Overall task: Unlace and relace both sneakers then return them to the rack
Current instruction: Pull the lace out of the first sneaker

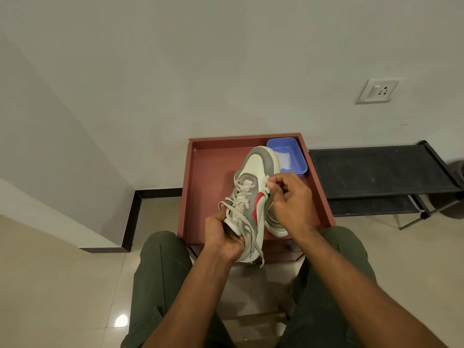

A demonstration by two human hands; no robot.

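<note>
Early going, by the look of it. Sneaker (253,197) at frame centre, above the red counter (211,177), laces mostly threaded. Left hand (223,237) gripping the heel; right hand (288,197) pinching a lace end (266,184). Second sneaker (276,226) underneath, mostly hidden. Rack (376,172) at right, bare.

Both arms reach forward. Left hand (224,237) has its grip curled tight, thumb up top; right hand (291,199) sits higher, fingertips (270,187) pinched together.
</note>
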